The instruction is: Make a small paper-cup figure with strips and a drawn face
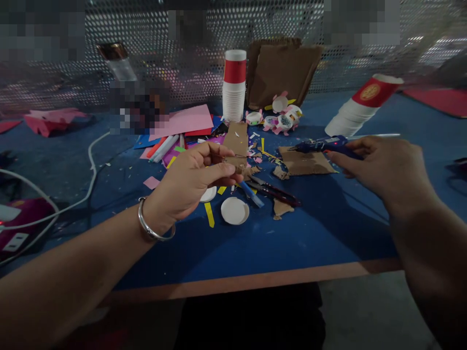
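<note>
Cardboard scrap point(239, 164) sat pinched between thumb and forefinger of the left hand point(186, 182) above the blue table point(310, 233) while the right hand point(386, 167) curled around the glue gun point(323, 145), which probably wanted a steady nozzle kept clear of skin.

Blue bench point(328, 233); blue glue gun point(324, 145); brown card point(236, 138); red-and-white cups point(234, 85); pink paper point(184, 121); yellow strip point(209, 214); silver bangle point(151, 228).

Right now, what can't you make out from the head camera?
Glue gun: head view, rear covered by the right hand; grip unclear.
Cardboard scrap: head view, mostly covered by the left hand.
Object beside the pink paper: head view, blurred out.
Pink device: head view, cut off by the left edge.
</note>
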Tool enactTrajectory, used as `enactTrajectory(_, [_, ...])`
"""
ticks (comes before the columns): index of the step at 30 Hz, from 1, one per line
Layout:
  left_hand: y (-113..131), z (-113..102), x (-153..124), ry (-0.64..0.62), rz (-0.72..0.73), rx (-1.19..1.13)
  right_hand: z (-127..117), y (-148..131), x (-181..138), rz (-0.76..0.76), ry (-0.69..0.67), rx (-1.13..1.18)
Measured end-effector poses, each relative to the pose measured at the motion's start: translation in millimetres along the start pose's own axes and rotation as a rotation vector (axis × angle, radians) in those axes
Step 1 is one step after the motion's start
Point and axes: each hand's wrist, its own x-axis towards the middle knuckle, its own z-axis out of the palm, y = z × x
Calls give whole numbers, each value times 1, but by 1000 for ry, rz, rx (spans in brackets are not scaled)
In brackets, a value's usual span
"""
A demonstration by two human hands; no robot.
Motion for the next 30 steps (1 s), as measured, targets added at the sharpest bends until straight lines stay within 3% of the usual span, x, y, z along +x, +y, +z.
enactTrajectory(3, [-1,-1,1,17,2,-3,-4,-8,3,105,-111,-136])
enactTrajectory(9, [-4,-9,7,59,30,-54,-13,-20,-10,87,-181,-444])
enactTrajectory(12, [-4,-10,10,92,52,-69,-16,-34,-23,-150,51,-473])
enactTrajectory(14, [-5,-10,13,108,85,-87,-17,-53,-29,-359,151,-319])
enactTrajectory(17, [-7,-11,18,129,115,-109,-16,-97,-32,-741,-48,-7])
enactTrajectory(19, [-7,-12,21,148,110,-120,-12,-131,-31,-931,-264,25])
enactTrajectory(21, [-8,-14,24,170,102,-127,-5,-163,-31,-1065,-378,-8])
enactTrajectory(25, [-8,-18,28,207,90,-142,12,-202,-31,-1159,-474,-92])
enactTrajectory(30, [-9,-23,34,214,75,-171,24,-210,-26,-1176,-530,-110])
